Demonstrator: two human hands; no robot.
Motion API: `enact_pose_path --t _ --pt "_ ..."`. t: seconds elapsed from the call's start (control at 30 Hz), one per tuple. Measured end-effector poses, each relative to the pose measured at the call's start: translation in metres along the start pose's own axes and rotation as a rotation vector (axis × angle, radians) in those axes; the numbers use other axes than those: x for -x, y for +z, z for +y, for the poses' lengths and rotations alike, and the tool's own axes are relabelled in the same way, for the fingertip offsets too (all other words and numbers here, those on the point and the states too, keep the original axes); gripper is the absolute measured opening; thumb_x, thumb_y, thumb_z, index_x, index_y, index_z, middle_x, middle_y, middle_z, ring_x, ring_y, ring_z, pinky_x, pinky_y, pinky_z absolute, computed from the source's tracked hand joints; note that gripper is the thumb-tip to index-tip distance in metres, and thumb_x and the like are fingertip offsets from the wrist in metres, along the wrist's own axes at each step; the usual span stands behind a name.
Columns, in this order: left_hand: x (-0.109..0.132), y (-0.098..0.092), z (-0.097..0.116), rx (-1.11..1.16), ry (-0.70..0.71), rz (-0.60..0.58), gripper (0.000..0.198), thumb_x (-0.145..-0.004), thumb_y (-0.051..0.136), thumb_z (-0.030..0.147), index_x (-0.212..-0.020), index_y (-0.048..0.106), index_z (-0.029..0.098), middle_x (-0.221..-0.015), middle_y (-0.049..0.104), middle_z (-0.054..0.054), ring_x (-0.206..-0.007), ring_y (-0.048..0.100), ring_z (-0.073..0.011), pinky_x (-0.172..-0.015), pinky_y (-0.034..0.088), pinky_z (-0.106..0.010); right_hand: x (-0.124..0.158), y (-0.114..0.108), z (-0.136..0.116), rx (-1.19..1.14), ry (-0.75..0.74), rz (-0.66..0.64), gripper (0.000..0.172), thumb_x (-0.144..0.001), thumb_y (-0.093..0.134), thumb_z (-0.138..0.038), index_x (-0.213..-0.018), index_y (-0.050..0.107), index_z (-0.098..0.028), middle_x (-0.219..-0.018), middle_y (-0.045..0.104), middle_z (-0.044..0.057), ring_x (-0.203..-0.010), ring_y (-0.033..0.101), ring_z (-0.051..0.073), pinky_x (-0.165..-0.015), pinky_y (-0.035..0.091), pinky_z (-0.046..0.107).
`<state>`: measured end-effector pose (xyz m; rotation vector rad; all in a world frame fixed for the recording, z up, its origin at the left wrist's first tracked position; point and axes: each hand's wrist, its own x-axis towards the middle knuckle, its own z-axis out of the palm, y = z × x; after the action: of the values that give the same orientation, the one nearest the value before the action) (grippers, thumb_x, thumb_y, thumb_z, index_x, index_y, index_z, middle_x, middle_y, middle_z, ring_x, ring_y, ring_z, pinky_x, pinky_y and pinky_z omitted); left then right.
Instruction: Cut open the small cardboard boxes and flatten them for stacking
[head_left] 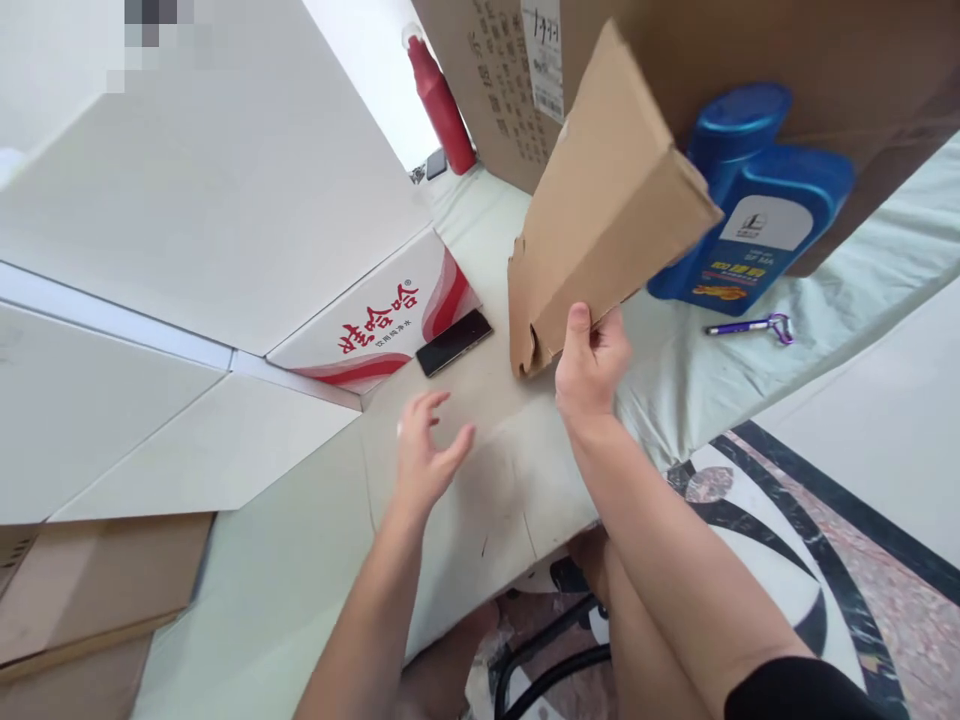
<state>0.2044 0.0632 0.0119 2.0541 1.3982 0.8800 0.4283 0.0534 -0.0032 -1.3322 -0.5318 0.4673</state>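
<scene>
My right hand grips the lower edge of a brown cardboard box, thumb on the near face. The box is tilted, held above the table, and its lower left end has torn or notched edges. Over the table to the left, my left hand holds nothing, its fingers curved and apart from the thumb. Just beyond that hand a black smartphone lies on the table, against a white carton panel with red lettering. A blue oil bottle stands behind the right end of the box, partly hidden by it.
A large brown carton stands at the back right, with a red bottle beside it. A purple pen-like item lies on the pale green cloth. White panels fill the left; flat cardboard is at lower left.
</scene>
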Motion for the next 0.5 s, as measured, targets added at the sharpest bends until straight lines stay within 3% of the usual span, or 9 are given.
enact_pose_path --t 0.07,0.17,0.27,0.33,0.4,0.5 --pt "-0.025 0.033 0.013 -0.082 0.068 -0.149 0.080 -0.069 0.084 0.051 -0.136 0.059 0.016 -0.149 0.054 -0.023 -0.142 0.053 -0.0391 -0.113 0.050 -0.055 0.001 0.000 -0.008 -0.020 -0.068 0.140 0.047 -0.095 0.047 -0.070 -0.088 0.059 -0.026 -0.094 0.057 0.007 -0.100 0.062 0.025 -0.093 0.053 0.039" --pt "-0.044 0.077 0.027 -0.166 0.085 -0.305 0.101 -0.066 0.088 0.053 -0.148 0.048 0.010 -0.157 0.044 -0.030 -0.150 0.044 -0.0460 -0.123 0.038 -0.062 -0.001 0.000 -0.015 -0.062 -0.080 0.090 0.044 -0.094 0.052 -0.065 -0.078 0.057 -0.025 -0.089 0.057 0.006 -0.093 0.062 0.023 -0.090 0.053 0.037" --pt "-0.046 0.099 0.034 -0.204 0.101 -0.281 0.070 -0.079 0.078 0.039 -0.141 0.055 0.015 -0.138 0.063 -0.026 -0.131 0.061 -0.0424 -0.110 0.049 -0.056 -0.004 -0.002 -0.015 -0.117 -0.069 0.008 0.039 -0.092 0.059 -0.061 -0.078 0.062 -0.024 -0.090 0.062 0.006 -0.089 0.063 0.022 -0.088 0.054 0.037" --pt "-0.048 0.101 0.036 -0.237 0.067 -0.237 0.034 -0.087 0.067 0.030 -0.119 0.065 0.021 -0.106 0.073 -0.017 -0.103 0.072 -0.0365 -0.093 0.054 -0.047 -0.005 -0.002 -0.012 -0.177 -0.053 -0.100 0.034 -0.089 0.064 -0.058 -0.096 0.070 -0.025 -0.101 0.068 0.007 -0.095 0.066 0.022 -0.089 0.056 0.037" --pt "-0.053 0.095 0.038 -0.288 0.022 -0.196 0.009 -0.091 0.060 0.027 -0.094 0.067 0.023 -0.078 0.068 -0.010 -0.080 0.071 -0.0325 -0.081 0.051 -0.041 -0.006 -0.001 -0.007 -0.230 -0.027 -0.215 0.041 -0.089 0.064 -0.054 -0.119 0.071 -0.027 -0.118 0.070 0.009 -0.105 0.067 0.023 -0.089 0.058 0.037" --pt "-0.071 0.082 0.043 -0.191 -0.038 -0.074 0.017 -0.089 0.065 0.030 -0.074 0.059 0.023 -0.062 0.058 -0.006 -0.072 0.067 -0.0307 -0.075 0.045 -0.036 -0.007 0.002 0.002 -0.239 0.049 -0.285 0.046 -0.092 0.057 -0.048 -0.132 0.067 -0.028 -0.131 0.069 0.010 -0.114 0.067 0.024 -0.087 0.058 0.038"
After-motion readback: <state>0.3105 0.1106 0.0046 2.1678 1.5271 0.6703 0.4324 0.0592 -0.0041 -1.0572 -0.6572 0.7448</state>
